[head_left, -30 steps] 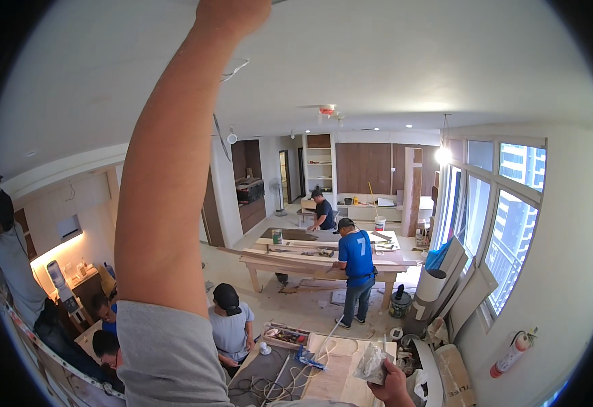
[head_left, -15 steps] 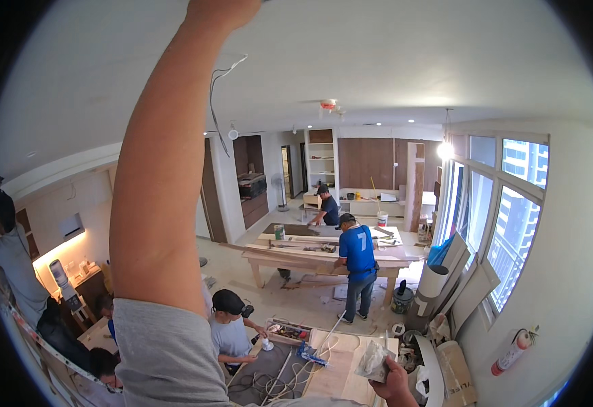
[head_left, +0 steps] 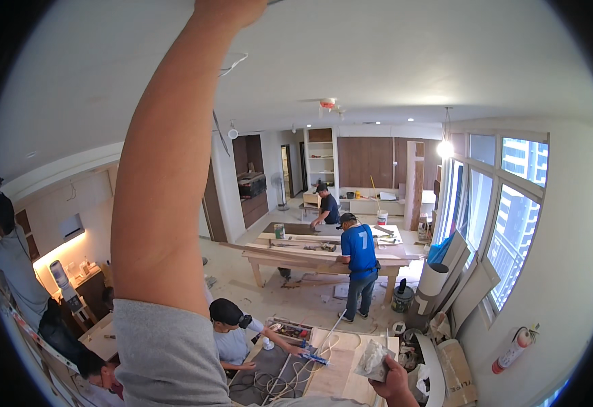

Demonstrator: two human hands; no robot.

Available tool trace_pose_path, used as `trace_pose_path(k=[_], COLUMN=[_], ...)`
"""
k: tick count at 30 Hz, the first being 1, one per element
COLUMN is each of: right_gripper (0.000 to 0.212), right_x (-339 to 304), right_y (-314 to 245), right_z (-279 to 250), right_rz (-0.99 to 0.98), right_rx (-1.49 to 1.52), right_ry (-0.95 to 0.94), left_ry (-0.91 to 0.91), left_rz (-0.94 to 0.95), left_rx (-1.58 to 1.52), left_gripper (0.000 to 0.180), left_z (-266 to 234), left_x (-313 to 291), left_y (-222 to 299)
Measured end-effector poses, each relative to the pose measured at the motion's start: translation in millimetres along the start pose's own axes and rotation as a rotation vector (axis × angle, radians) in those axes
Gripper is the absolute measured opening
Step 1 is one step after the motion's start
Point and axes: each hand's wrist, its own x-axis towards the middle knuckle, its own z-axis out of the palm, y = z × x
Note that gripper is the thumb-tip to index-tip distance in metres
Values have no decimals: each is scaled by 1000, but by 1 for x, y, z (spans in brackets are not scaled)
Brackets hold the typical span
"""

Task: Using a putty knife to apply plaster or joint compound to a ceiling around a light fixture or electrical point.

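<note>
Although the ceiling [head_left: 391, 61] looks largely even, pale paste [head_left: 374, 353] is left on the plate [head_left: 370, 372] that the right hand [head_left: 395, 384] grasps at near right; the raised left hand's [head_left: 232, 9] grip, cropped, I cannot tell.

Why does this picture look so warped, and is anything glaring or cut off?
In the head view, the fisheye lens bends straight edges and leaves black corners; same view, the hanging bulb glares white and the window is bright; same view, the left hand is cropped by the top edge.
</note>
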Motion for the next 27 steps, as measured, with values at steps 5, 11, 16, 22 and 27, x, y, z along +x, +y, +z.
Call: trace_pose_path(k=[5,11,16,22,27], right_gripper=[28,31,29,29,29], right_x=[-4,-3,-8,-2,7], right_y=[0,1,0,4,6], right_z=[4,-7,1,1,-7], right_rz=[-15,-33,-21,-27,-11], right_rx=[-7,2,12,27,19], right_ry=[36,-35,14,-15,-55], left_ry=[102,58,149,85,68], left_rz=[-32,-60,-21,-41,-10], left_rx=[-69,16,-45,-12,6], left_gripper=[22,23,21,22,22], left_z=[17,26,29,52,33], left_x=[-5,-12,-22,-14,-8], left_y=[-11,-34,-38,-41,-43])
